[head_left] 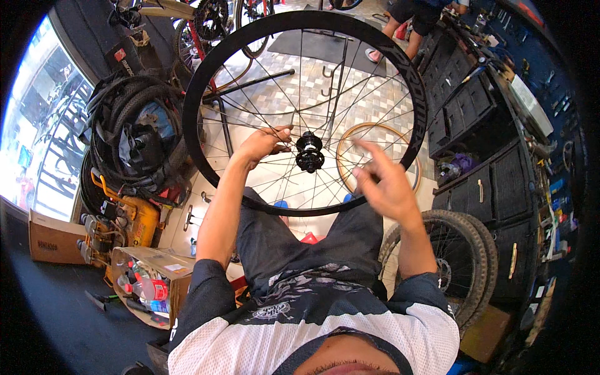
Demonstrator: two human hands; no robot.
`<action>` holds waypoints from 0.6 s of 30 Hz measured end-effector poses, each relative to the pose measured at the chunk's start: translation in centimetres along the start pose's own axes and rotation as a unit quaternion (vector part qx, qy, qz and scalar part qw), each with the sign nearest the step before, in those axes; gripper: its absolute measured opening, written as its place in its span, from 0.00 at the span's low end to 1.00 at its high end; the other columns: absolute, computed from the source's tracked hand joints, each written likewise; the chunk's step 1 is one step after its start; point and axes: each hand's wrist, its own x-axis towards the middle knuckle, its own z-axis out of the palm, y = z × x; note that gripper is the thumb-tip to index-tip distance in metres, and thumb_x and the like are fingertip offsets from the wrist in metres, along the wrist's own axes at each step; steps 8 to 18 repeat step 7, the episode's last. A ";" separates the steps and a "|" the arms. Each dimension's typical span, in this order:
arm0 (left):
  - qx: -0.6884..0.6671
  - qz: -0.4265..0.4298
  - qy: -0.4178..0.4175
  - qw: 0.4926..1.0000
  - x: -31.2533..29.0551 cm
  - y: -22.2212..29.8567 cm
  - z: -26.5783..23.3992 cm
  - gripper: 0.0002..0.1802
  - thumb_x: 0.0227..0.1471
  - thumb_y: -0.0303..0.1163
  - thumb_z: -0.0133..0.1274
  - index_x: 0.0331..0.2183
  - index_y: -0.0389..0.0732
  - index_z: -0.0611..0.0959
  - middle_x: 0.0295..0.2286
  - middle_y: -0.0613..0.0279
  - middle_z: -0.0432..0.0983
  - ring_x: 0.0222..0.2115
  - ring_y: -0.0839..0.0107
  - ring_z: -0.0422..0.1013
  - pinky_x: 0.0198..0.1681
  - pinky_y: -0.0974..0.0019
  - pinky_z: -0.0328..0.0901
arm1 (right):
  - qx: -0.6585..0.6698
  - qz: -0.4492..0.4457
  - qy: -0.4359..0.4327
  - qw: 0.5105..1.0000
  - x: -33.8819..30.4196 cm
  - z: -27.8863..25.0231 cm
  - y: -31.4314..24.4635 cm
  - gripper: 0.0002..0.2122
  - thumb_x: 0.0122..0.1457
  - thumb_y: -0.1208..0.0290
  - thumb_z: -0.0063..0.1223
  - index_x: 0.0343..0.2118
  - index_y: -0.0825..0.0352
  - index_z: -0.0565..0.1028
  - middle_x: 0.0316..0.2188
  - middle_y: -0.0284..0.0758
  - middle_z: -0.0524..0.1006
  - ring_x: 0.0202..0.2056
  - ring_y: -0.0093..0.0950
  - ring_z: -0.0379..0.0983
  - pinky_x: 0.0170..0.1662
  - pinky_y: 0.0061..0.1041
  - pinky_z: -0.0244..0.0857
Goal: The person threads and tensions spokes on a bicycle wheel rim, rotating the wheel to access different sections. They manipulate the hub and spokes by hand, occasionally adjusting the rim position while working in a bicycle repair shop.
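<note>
A black bicycle wheel (306,20) stands in front of me, its lower rim over my thighs. At its centre is a black hub (309,152), from which thin dark spokes (301,75) run out to the rim. My left hand (262,147) reaches in among the spokes just left of the hub, fingers closed around a spoke. On the right, my right hand (382,184) is by the lower right of the rim. Its index finger and thumb are apart, with nothing visible between them, and it is slightly blurred.
Left are a heap of black tyres (134,125), a yellow machine (140,222) and a cardboard box (175,269) of bottles. Dark drawers (494,181) line the right, with knobby-tyred wheels (465,256) beside my right arm. A tan ring (369,127) lies beyond the wheel; another person's legs (403,37) show farther off.
</note>
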 end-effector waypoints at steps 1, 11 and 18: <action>-0.005 -0.009 -0.024 1.000 0.0 0.4 0.0 0.28 0.65 0.46 0.58 0.59 0.40 0.79 0.48 0.56 0.80 0.40 0.69 0.79 0.44 0.66 0.73 | -0.022 0.007 -0.016 1.000 -0.7 1.0 0.2 0.21 0.65 0.73 0.55 0.61 0.63 0.73 0.18 0.39 0.75 0.20 0.30 0.73 0.29 0.32 0.66; 0.038 -0.095 -0.062 0.993 1.2 1.2 -0.9 0.41 0.61 0.60 0.57 0.69 0.55 0.68 0.56 0.56 0.78 0.46 0.67 0.77 0.57 0.57 0.64 | -0.049 0.040 -0.086 0.994 -1.1 4.7 0.3 0.20 0.63 0.70 0.56 0.58 0.65 0.73 0.20 0.45 0.77 0.24 0.42 0.78 0.31 0.40 0.68; 0.038 -0.095 -0.062 0.993 1.2 1.2 -0.9 0.41 0.61 0.60 0.57 0.69 0.55 0.68 0.56 0.56 0.78 0.46 0.67 0.77 0.57 0.57 0.64 | -0.049 0.040 -0.086 0.994 -1.1 4.7 0.3 0.20 0.63 0.70 0.56 0.58 0.65 0.73 0.20 0.45 0.77 0.24 0.42 0.78 0.31 0.40 0.68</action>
